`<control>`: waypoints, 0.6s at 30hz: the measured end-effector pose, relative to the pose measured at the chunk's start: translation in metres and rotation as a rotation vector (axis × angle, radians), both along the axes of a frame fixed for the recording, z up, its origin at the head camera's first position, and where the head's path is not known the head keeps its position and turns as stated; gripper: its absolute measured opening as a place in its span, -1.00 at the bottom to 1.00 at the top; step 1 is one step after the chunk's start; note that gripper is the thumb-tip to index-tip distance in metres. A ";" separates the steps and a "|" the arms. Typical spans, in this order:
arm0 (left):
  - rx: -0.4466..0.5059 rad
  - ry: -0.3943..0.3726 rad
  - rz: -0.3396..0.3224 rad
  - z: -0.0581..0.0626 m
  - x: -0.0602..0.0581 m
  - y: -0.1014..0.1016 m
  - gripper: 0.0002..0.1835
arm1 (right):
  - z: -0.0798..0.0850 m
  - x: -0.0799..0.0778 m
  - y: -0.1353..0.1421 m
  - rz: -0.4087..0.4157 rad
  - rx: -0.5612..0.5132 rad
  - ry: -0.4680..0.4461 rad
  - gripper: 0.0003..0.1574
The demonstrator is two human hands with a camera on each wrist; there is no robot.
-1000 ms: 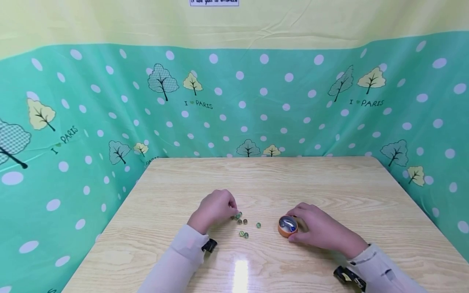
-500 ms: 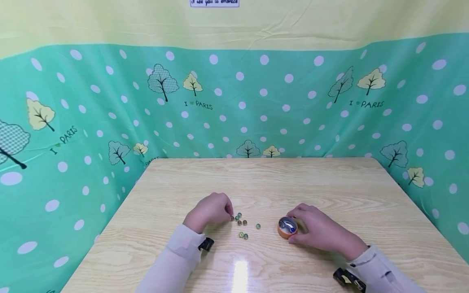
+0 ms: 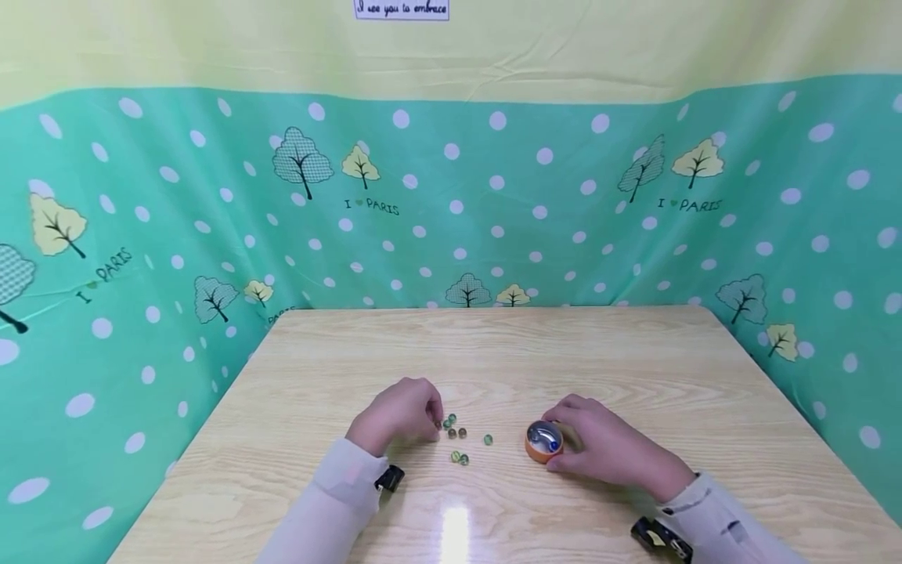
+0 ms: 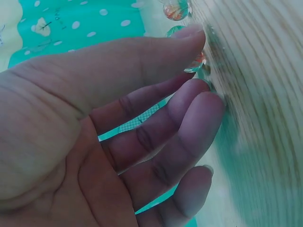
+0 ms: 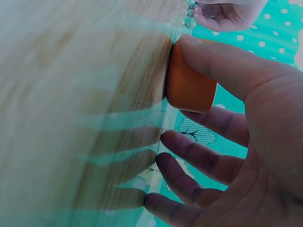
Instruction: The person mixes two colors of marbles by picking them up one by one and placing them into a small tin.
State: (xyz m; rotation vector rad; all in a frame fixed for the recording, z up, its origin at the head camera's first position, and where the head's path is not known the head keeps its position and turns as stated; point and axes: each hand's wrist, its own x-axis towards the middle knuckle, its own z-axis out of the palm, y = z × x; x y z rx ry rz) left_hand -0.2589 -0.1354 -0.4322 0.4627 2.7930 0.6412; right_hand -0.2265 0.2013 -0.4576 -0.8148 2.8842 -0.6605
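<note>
My left hand [image 3: 402,415] is at the left side of several glass marbles [image 3: 452,433] on the table. In the left wrist view its thumb and index finger pinch a clear marble with an orange swirl [image 4: 196,62], low at the tabletop; the thumb partly covers it. The other fingers are loosely bent. To the right, my right hand [image 3: 602,442] grips a small round orange container [image 5: 189,85] between thumb and index finger. The container stands on the table, its inside shiny, with a blue marble [image 3: 554,445] in it. The right hand's other fingertips touch the tabletop.
Between the hands lies a single green marble [image 3: 488,440], apart from the others. Two more marbles [image 3: 460,458] sit nearer the front. The wood-grain table [image 3: 493,345] is bordered by a green dotted curtain [image 3: 493,196] at the back and sides.
My left hand has drawn slightly left and back, uncovering more of the marbles. The right hand keeps its hold on the container in place. The head view has shifted a little.
</note>
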 end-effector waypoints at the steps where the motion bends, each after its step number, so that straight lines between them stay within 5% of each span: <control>1: 0.000 0.002 0.002 -0.001 0.000 0.000 -0.76 | 0.000 0.000 0.000 0.001 -0.001 -0.001 -0.30; 18: -0.055 0.062 0.013 -0.003 -0.002 -0.001 -0.77 | -0.002 0.000 0.001 0.010 -0.011 0.010 -0.33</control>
